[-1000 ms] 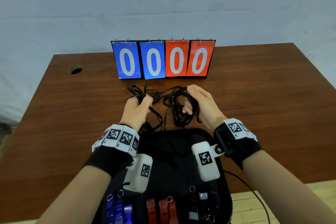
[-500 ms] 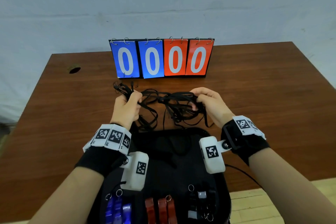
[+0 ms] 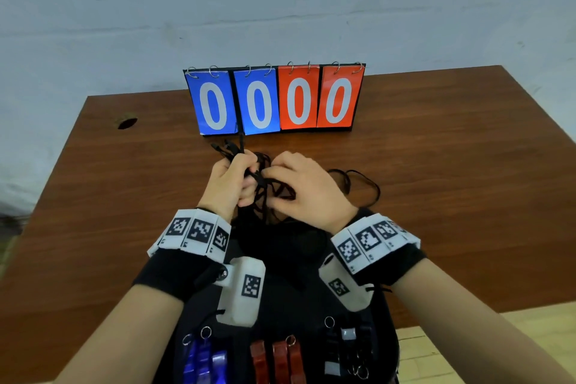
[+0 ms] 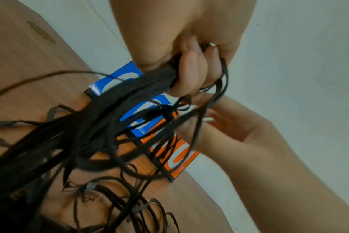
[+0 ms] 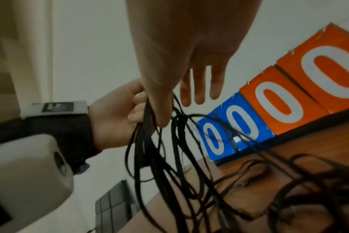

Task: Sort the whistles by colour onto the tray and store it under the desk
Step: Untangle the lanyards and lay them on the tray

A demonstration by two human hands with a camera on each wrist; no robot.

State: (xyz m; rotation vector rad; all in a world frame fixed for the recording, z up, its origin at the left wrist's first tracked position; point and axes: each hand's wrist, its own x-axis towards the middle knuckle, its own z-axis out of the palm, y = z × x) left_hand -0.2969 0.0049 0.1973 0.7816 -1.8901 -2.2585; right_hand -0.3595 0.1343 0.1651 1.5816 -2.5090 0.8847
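Fingers of the left hand (image 3: 229, 184) are wrapped tight round a bunch of black cords (image 4: 118, 110), while the right hand (image 3: 307, 193) pinches into the tangle just beside it, outer fingers straight. The cords trail back toward the person, down to the black tray (image 3: 290, 252) at the desk's (image 3: 452, 196) near edge. There the whistles (image 3: 277, 362) lie in blue, red and black groups, long axes pointing away from the person. Both hands are equally near.

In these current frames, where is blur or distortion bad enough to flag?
Head view: sharp centre, wide-angle bowing at the desk edges. Left wrist view: black lanyard cords smeared, left hand soft. Right wrist view: right hand close and blurred, scoreboard tilted.
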